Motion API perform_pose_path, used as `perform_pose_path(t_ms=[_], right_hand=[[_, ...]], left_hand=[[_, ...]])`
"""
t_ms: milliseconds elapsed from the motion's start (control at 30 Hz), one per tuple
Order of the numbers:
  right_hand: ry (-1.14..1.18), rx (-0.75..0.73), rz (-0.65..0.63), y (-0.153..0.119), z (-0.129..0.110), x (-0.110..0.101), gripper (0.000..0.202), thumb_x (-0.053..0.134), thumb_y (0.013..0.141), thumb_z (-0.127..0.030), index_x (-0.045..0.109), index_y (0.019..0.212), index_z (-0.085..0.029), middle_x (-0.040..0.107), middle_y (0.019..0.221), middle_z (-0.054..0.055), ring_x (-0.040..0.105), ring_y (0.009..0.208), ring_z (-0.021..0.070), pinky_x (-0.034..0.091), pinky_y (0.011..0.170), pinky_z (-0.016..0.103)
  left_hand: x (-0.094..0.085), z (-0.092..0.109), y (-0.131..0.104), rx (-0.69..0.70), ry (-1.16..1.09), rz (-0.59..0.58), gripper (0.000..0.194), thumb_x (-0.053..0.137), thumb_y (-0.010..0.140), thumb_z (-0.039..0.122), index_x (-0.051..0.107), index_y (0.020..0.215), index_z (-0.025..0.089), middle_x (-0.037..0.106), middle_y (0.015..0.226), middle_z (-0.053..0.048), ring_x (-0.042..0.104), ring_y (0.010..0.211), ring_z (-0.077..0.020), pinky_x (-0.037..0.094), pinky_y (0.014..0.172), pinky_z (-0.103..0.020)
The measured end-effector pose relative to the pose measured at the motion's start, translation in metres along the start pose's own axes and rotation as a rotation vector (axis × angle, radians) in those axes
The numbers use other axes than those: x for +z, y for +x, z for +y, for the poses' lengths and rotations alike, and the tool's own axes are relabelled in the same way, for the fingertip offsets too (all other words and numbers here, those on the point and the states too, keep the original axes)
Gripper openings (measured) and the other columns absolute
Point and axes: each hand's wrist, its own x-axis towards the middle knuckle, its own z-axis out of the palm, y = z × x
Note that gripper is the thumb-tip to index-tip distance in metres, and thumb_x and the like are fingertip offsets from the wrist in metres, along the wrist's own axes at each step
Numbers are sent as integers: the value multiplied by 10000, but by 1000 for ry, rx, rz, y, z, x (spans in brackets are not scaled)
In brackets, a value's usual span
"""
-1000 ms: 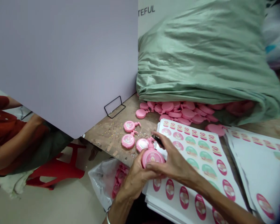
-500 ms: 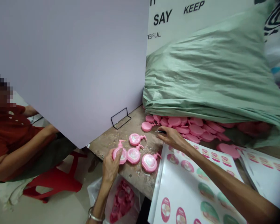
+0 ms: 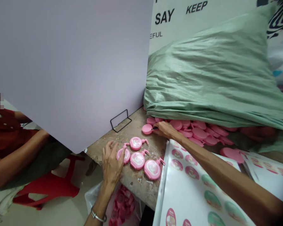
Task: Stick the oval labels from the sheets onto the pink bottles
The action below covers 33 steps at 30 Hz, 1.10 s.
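My left hand (image 3: 112,164) rests at the table's near edge with its fingers spread, its thumb against a small pink pump-bottle-shaped piece (image 3: 124,155) bearing a round label. Three more labelled pink pieces lie right beside it: one behind (image 3: 135,143), one next to it (image 3: 137,160) and one nearer the paper sheets (image 3: 152,169). My right hand (image 3: 163,129) is closed on a thin dark tool (image 3: 154,128), perhaps tweezers. Its fingers are at a plain pink piece (image 3: 147,129) in front of the pile; whether they grip that piece too is unclear.
A pile of pink pieces (image 3: 199,133) spills from under a green cloth sack (image 3: 207,75). Sticker sheets (image 3: 179,188) lie under my right forearm. A black wire stand (image 3: 121,121) stands by the pale panel (image 3: 73,62). Below is a bag of pink parts (image 3: 122,204); a co-worker (image 3: 16,150) sits left.
My left hand has set the labelled pink piece down on the table and loosened its fingers. My right hand has moved left with the dark tool to the plain pink piece.
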Motion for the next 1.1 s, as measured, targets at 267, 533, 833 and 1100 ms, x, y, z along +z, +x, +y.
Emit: perform_pose_path(t_ms=[267, 533, 833, 1100], right_hand=[[344, -83, -706, -75, -59, -89, 313, 587, 825, -456, 742, 860, -187, 579, 637, -33, 441, 541, 83, 310, 491, 216], [236, 406, 40, -180, -26, -68, 344, 376, 939, -457, 556, 832, -183, 571, 722, 11, 503, 648, 143, 396, 601, 273], [-42, 466, 183, -237, -6, -34, 179, 454, 906, -323, 563, 837, -199, 617, 769, 39, 528, 764, 207, 386, 739, 356], [-107, 429, 208, -234, -11, -37, 162, 467, 910, -291, 593, 871, -197, 657, 825, 41, 554, 801, 211, 345, 767, 363]], left_hand=[[-10, 94, -5, 172, -703, -582, 458, 701, 773, 376, 635, 1179, 176, 614, 1238, -129, 552, 1174, -298, 443, 1008, -427], [3, 127, -59, -660, -1312, -719, 457, 635, 814, 479, 594, 1099, 124, 710, 877, -104, 684, 664, -190, 576, 633, -312], [9, 150, -103, -813, -1292, -677, 431, 714, 759, 470, 657, 1030, 140, 718, 890, -81, 685, 823, -189, 534, 717, -241], [34, 168, -69, -785, -1383, -666, 445, 762, 726, 396, 638, 1061, 131, 684, 953, -92, 674, 788, -173, 580, 673, -269]])
